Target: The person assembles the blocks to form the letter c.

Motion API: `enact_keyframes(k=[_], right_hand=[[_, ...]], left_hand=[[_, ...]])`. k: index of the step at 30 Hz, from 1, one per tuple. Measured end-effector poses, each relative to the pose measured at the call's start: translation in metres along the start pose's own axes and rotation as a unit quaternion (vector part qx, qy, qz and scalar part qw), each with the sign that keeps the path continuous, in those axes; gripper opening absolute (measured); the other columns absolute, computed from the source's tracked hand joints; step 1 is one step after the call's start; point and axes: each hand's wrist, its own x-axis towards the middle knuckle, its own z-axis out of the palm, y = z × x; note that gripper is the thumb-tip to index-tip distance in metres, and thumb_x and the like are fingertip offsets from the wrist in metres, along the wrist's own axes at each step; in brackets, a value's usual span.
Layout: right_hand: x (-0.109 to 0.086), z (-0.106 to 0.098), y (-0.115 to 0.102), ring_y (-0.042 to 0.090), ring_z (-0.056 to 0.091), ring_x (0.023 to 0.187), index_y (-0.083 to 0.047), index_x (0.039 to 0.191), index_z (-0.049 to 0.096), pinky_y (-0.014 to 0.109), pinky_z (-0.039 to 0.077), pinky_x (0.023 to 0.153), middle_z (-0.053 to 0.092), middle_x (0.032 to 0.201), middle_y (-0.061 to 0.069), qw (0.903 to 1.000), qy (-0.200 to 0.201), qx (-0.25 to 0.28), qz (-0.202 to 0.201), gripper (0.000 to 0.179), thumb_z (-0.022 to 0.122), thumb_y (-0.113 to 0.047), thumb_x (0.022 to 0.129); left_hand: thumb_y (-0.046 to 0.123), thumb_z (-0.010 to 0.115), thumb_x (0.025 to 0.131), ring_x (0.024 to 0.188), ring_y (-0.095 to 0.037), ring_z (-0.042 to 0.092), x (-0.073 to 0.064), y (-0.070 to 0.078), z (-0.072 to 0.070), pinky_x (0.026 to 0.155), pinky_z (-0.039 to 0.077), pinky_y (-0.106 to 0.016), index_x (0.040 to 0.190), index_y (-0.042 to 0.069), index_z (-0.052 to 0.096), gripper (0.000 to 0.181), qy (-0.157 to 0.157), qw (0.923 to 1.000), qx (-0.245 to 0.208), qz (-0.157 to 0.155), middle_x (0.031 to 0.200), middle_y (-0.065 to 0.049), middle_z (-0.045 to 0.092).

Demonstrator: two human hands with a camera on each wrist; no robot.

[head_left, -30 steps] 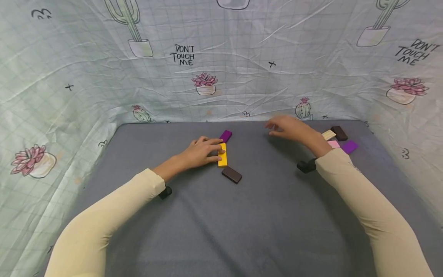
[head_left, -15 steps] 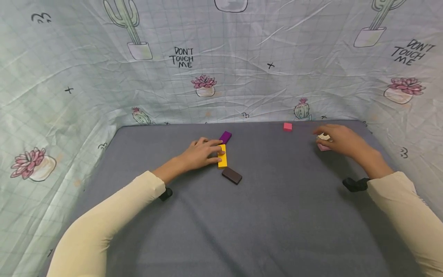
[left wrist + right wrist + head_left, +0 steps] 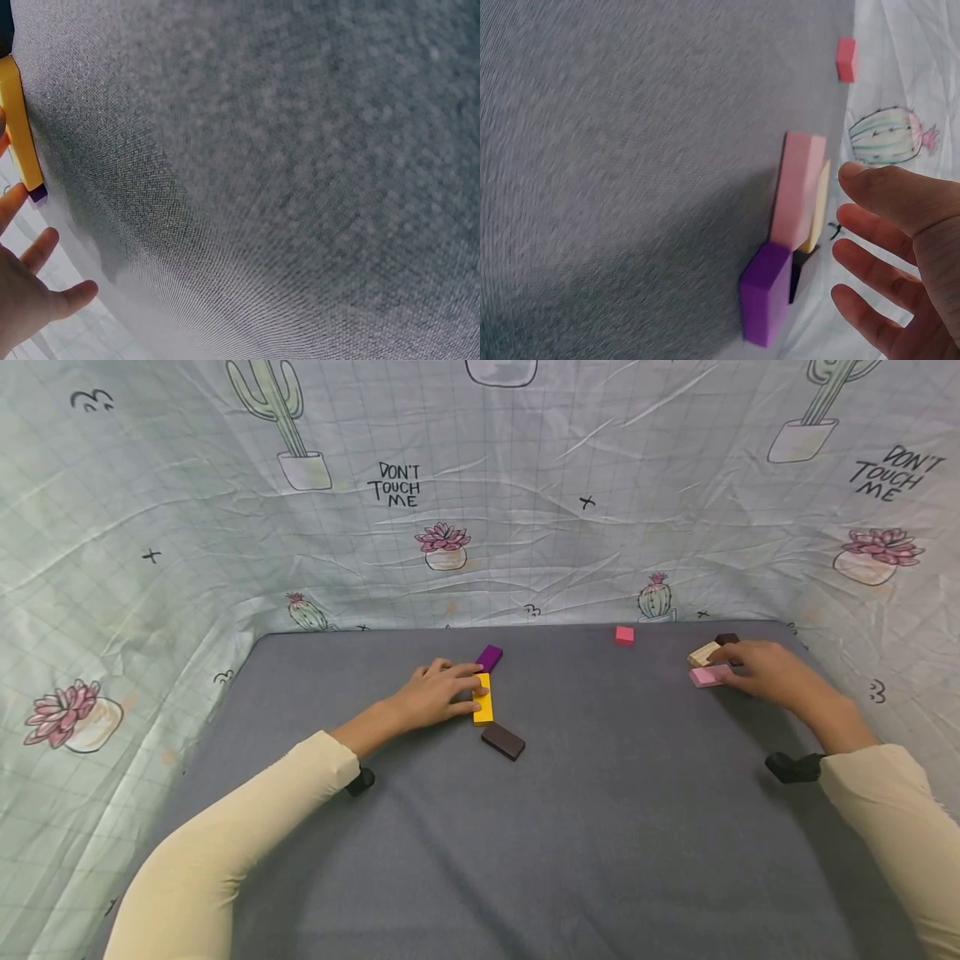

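Observation:
My left hand rests with spread fingers on a yellow block. A purple block touches or nearly touches its far end, and a dark brown block lies at its near end. My right hand hovers over a cluster on the right, fingers relaxed and apart from the blocks in the right wrist view. That cluster has a pink block, a pale wooden block, a dark block and a violet block, the last hidden by the hand in the head view.
A small red block stands alone near the back edge of the grey cloth-covered table. Cactus-printed fabric hangs along the back and both sides. Each wrist carries a black camera.
My right hand has moved right, from the back middle to the cluster. The red block, unseen in the first frame, now shows where that hand was. My left hand stays on the yellow block.

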Motion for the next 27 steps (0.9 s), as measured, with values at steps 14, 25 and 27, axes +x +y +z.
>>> enact_keyframes(k=[14,25,27], right_hand=[[-0.007,0.014,0.024,0.045,0.066,0.093,0.001,0.109,0.071,0.061,0.048,0.081,0.07,0.103,0.025,0.9987,0.033,0.0,-0.038,0.03,0.082,-0.005,0.082],[0.0,0.012,0.013,0.041,0.062,0.088,-0.001,0.114,0.069,0.059,0.047,0.079,0.064,0.097,0.023,0.9987,-0.008,-0.003,0.05,0.037,0.075,-0.03,0.092],[0.002,0.012,0.009,0.042,0.06,0.09,-0.003,0.12,0.067,0.059,0.045,0.077,0.063,0.098,0.024,0.9949,-0.028,0.0,0.097,0.052,0.069,-0.048,0.095]], left_hand=[[0.042,0.06,0.102,0.136,-0.042,0.039,0.0,-0.001,0.0,0.102,0.033,-0.07,0.129,0.029,0.067,0.03,-0.001,1.0,-0.004,-0.003,0.162,0.0,0.037],[0.043,0.059,0.103,0.135,-0.038,0.041,0.002,-0.002,0.002,0.102,0.036,-0.067,0.132,0.03,0.066,0.032,-0.014,0.9996,-0.022,-0.013,0.164,0.003,0.034],[0.043,0.059,0.103,0.134,-0.037,0.042,0.002,-0.002,0.001,0.1,0.037,-0.066,0.131,0.03,0.066,0.032,-0.016,0.9994,-0.027,-0.015,0.164,0.003,0.034]])
